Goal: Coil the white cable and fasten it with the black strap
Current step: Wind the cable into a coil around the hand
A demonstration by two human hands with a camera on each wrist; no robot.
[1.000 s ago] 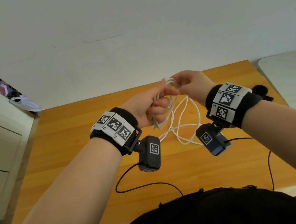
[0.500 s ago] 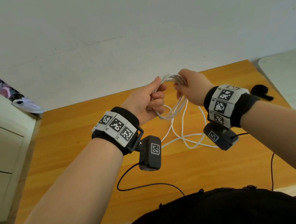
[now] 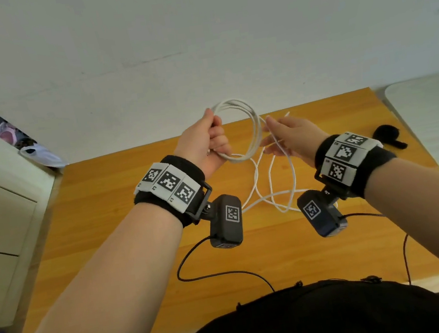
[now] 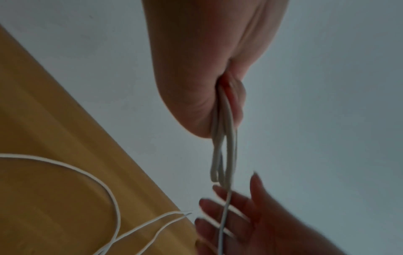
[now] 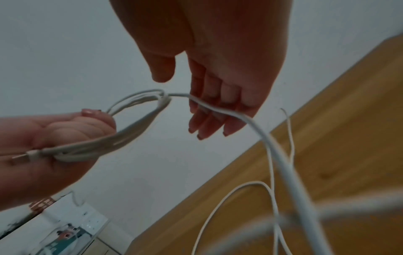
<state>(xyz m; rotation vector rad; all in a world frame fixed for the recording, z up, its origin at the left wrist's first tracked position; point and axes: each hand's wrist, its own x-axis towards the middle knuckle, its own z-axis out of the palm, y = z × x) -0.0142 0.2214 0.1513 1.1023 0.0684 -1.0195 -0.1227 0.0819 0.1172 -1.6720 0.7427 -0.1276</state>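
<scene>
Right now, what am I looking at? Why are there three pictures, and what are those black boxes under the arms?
These are a person's two hands, not a machine. One camera sits on the person's head and looks down at both arms. The black boxes hanging under the wrists are two more cameras; each looks along its own hand, so you get three pictures of the same moment.

The left hand grips a bundle of loops of white cable. The right hand is open, fingers straight, and the loose part of the cable runs across its fingers and down onto the wooden table, where more of it lies in curls.

The black strap lies on the table, off to the right, untouched. Thin black wires lead from the wrist cameras.
</scene>
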